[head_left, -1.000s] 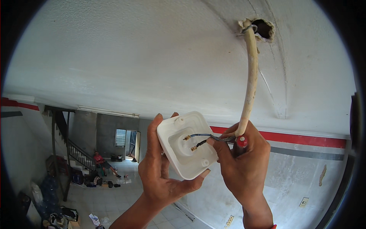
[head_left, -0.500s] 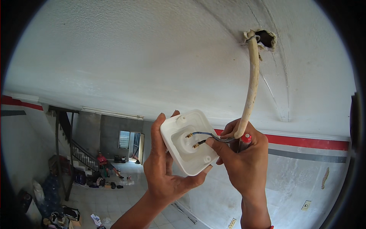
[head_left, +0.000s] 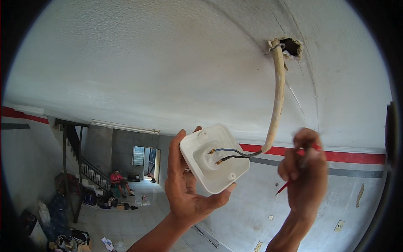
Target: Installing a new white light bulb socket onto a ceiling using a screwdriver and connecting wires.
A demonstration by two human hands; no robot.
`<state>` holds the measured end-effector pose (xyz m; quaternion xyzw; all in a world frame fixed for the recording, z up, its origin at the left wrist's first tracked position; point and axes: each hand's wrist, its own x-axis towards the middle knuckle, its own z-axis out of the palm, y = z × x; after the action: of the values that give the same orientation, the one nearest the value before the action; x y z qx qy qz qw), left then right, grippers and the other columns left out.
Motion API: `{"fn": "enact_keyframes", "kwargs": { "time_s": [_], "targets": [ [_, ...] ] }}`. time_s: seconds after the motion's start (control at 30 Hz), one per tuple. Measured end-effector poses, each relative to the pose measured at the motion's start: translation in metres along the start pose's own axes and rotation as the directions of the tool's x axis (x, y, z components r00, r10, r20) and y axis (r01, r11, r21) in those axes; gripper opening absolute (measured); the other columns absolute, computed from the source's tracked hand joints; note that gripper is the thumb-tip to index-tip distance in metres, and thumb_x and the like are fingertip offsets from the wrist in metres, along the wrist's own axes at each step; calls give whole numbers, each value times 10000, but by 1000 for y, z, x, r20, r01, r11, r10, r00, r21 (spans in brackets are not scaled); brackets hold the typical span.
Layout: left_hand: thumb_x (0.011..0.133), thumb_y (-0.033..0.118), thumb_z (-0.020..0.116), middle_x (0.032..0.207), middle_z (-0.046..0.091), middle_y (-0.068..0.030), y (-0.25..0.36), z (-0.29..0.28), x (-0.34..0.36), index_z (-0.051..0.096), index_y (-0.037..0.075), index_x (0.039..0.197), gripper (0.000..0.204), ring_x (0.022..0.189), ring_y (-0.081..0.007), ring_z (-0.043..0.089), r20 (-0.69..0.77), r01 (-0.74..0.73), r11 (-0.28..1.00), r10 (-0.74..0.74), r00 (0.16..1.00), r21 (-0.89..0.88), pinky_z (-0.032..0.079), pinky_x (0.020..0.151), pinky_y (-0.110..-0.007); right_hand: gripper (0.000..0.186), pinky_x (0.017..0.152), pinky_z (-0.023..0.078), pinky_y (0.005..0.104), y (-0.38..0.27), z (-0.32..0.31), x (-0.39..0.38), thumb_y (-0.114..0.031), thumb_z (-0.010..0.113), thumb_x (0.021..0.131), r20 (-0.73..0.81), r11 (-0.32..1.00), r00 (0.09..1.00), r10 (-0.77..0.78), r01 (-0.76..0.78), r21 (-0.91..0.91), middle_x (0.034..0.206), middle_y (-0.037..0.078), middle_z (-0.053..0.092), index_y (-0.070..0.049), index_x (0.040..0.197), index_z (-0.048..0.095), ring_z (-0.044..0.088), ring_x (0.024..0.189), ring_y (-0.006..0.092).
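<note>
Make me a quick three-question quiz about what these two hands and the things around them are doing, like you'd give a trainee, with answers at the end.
1. True or false: the right grip is touching the white box.

2. Which colour is the slim tool in the right grip?
A) Green
B) Red
C) Yellow

3. Fill in the blank: the beige tube, with two dark wires coming out of its lower end, hangs down from the ____.

Key:
1. False: there is a gap between them; the left grip holds the box.
2. B
3. ceiling
</note>
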<state>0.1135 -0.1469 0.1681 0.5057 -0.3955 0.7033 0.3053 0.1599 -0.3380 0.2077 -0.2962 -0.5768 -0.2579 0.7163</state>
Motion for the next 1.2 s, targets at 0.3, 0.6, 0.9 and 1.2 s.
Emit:
{"fn": "enact_keyframes", "kwargs": {
  "time_s": [0.3,0.6,0.9,1.2],
  "targets": [
    [656,118,846,1420,358,-289,4,3,0,105,-23,1479,1116,1295,-334,453,23,-22,1000,22,999,10,467,1030,-453,449,565,500,216,-40,22,-16,-515,535,940,116,695,864,-489,467,-547,891,94,564,-90,1082,518,592,744,152],
    [659,152,856,1409,366,-319,0,7,-8,118,-34,1473,1114,1296,-367,450,4,-80,993,80,997,91,459,1031,-472,365,491,558,241,-19,32,3,-282,532,987,161,742,849,-503,520,-424,816,143,668,22,1176,463,652,549,162],
    [660,176,859,1399,381,-319,-1,16,-12,136,-30,1472,1106,1313,-383,429,-22,-51,997,53,998,51,450,1035,-488,357,515,556,238,-18,29,2,-239,525,991,213,790,861,-462,509,-342,841,149,665,22,1214,428,661,626,162],
    [654,170,861,1399,384,-321,2,17,-13,146,-32,1472,1105,1311,-385,432,-22,-49,995,51,998,81,444,1037,-482,325,522,555,238,-15,26,0,-215,508,998,227,784,852,-472,523,-335,850,144,660,29,1198,430,656,641,156]
  ]
}}
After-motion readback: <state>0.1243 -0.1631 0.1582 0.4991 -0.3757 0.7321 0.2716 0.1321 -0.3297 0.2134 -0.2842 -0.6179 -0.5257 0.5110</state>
